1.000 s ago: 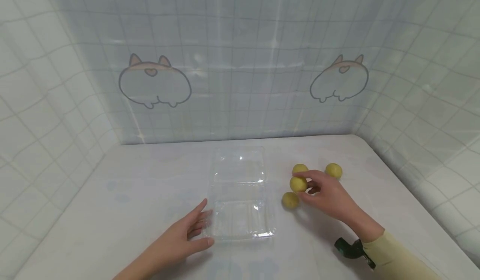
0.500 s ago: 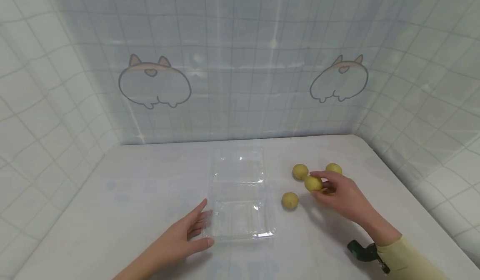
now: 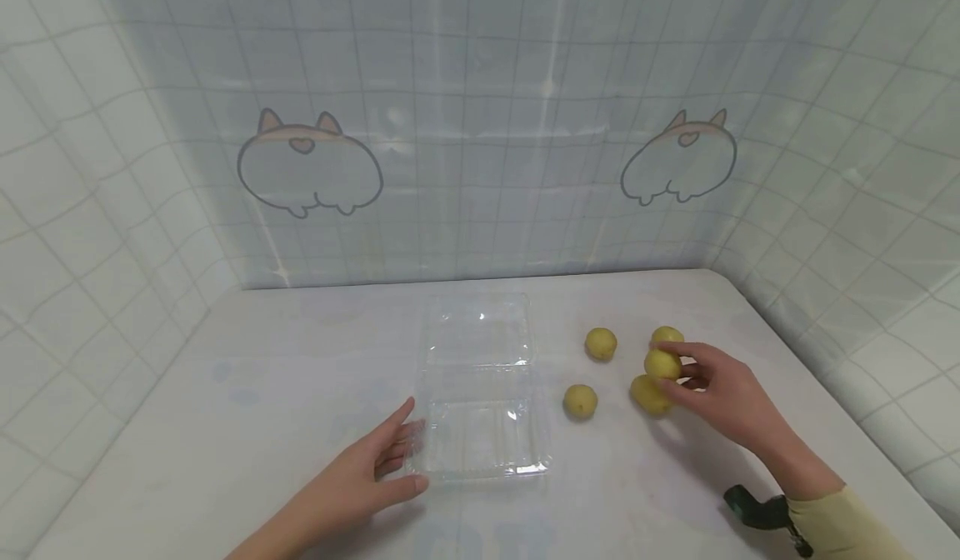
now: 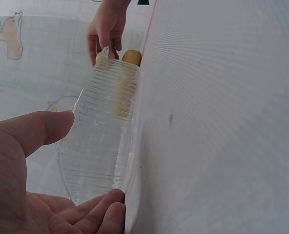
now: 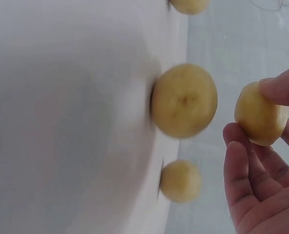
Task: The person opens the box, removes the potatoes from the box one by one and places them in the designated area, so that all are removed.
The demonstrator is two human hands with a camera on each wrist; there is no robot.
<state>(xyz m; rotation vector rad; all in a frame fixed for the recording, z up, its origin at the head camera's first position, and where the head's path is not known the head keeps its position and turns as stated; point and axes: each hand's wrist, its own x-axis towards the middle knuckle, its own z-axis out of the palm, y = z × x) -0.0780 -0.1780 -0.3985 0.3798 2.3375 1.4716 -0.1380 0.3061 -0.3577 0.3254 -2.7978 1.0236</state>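
Observation:
Between thumb and fingertips, my right hand (image 3: 718, 387) pinches a yellow lemon (image 3: 663, 365), raised off the table in the right wrist view. Behind and in front of it in the head view are another lemon (image 3: 667, 335) and an oblong one (image 3: 649, 397), both partly overlapped. Two more lemons (image 3: 601, 344) lie nearer the middle. My left hand (image 3: 375, 468) rests at the left side of a clear plastic clamshell box (image 3: 480, 439), which lies flat with its lid opened away from me. Relaxed fingers and thumb touch its edge in the left wrist view (image 4: 93, 146).
The white table (image 3: 300, 352) is walled at the back and both sides by a grid-patterned curtain (image 3: 495, 193) with cartoon animals. A dark green wrist mount (image 3: 761, 510) hangs under my right sleeve (image 3: 840, 522), low over the table.
My right hand has carried the held lemon rightward, away from the box, uncovering the left lemons and the oblong one. The left hand and box have stayed put.

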